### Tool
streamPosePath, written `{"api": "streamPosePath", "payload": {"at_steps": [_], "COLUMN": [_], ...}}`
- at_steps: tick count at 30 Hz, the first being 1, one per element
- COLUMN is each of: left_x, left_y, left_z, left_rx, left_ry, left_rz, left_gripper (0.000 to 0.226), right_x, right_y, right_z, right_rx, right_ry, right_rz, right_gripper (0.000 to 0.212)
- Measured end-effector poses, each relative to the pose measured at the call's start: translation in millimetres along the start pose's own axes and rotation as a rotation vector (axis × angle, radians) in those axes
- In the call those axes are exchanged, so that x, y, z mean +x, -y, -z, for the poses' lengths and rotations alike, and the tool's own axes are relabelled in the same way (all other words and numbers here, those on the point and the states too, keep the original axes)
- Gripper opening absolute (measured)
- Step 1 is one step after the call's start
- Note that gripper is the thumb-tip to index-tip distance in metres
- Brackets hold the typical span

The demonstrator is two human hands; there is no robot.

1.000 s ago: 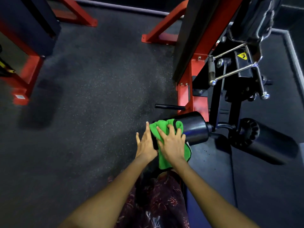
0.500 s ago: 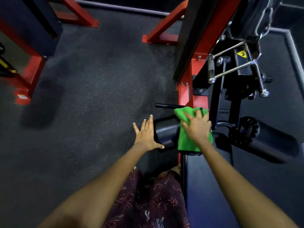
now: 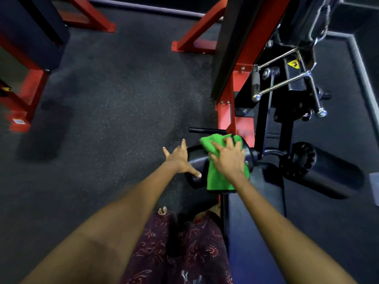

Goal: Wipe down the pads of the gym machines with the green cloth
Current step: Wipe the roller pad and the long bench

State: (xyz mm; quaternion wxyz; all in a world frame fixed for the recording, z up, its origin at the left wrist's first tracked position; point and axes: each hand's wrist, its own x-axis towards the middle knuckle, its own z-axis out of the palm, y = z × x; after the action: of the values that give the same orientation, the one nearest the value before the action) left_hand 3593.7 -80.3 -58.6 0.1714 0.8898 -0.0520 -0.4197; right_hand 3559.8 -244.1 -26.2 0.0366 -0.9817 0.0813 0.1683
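I see right hand (image 3: pixel 228 158) fingers spread, pressing green cloth (image 3: pixel 218 177) onto roller pad (image 3: pixel 196 160); left hand (image 3: pixel 179 158) flat, released, steadying pad end.

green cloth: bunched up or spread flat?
Mostly spread: the green cloth drapes over the roller pad, hanging flat on the near side. Only the far edge bunches beneath the right hand fingers.

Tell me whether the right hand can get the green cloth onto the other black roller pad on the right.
Probably yes: the right hand presses the green cloth on the near black roller pad, and the second black roller pad lies uncovered just rightward.
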Motion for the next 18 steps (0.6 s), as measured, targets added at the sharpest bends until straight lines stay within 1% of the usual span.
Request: {"api": "streamPosePath", "payload": {"at_steps": [2,4,7,8,9,10,12,13,14,15,16,18], "left_x": [-3,-6,-15,-18,-21,-24,-32,-35,-38,-39,-40,-40], "left_y": [0,-2,-8,-11,-14,-16,-18,-17,-16,-15,-16,-16], "left_z": [-5,-8,-12,-13,-16,-20,-34,-42,-52,-61,-67,-71], "left_rx": [-0.009,0.011,0.085,0.114,0.143,0.183,0.331,0.411,0.459,0.457,0.418,0.316], "left_ry": [-0.012,-0.028,-0.050,-0.063,-0.083,-0.106,-0.162,-0.201,-0.237,-0.273,-0.300,-0.316], "left_rz": [-0.007,-0.010,0.000,0.007,0.017,0.025,0.041,0.042,0.041,0.039,0.035,0.011], "left_gripper": [0.145,0.144,0.141,0.138,0.132,0.120,0.095,0.088,0.085,0.086,0.091,0.109], "right_x": [11,17,18,16,12,7,-9,-16,-22,-24,-25,-18], "right_y": [-24,-30,-10,2,15,31,57,63,62,55,41,10], "right_z": [7,11,10,9,6,2,-6,-8,-9,-8,-7,-4], "right_rx": [0.042,0.053,0.015,0.007,0.004,0.001,-0.002,-0.002,-0.001,-0.002,-0.019,-0.048], "right_ry": [-0.022,-0.035,-0.055,-0.059,-0.048,-0.025,0.009,0.005,-0.003,-0.013,-0.022,-0.040], "right_rz": [-0.122,-0.191,-0.272,-0.274,-0.243,-0.179,-0.020,0.038,0.077,0.107,0.127,0.100], "right_gripper": [0.048,0.047,0.046,0.046,0.046,0.046,0.046,0.045,0.045,0.046,0.048,0.051]}}
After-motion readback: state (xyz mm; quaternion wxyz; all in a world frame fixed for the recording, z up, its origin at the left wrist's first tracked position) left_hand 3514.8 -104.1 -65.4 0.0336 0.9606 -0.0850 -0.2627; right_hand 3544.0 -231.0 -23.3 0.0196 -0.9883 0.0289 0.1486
